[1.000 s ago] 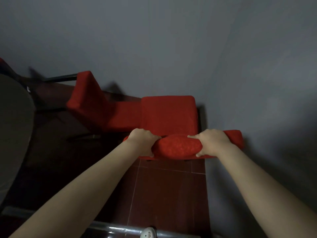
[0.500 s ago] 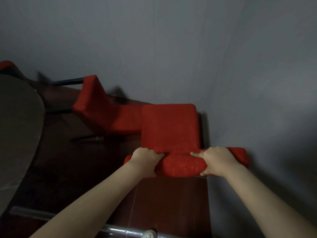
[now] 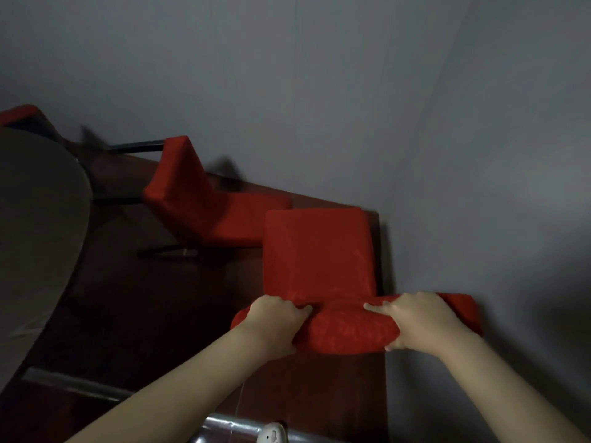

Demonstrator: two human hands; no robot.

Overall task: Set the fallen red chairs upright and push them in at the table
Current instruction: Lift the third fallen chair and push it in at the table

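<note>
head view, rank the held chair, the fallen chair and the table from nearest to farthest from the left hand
1. The held chair: touching, since the left hand grips its backrest at the lower centre.
2. The fallen chair: tipped over just beyond the held chair, up and to the left.
3. The table: at the far left edge, well apart from the hand.

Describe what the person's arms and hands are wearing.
Nothing visible. The left forearm and right forearm are bare to the frame edge, no sleeves. The left hand and right hand show no gloves, watch, bracelet or rings, though the light is dim.
</note>
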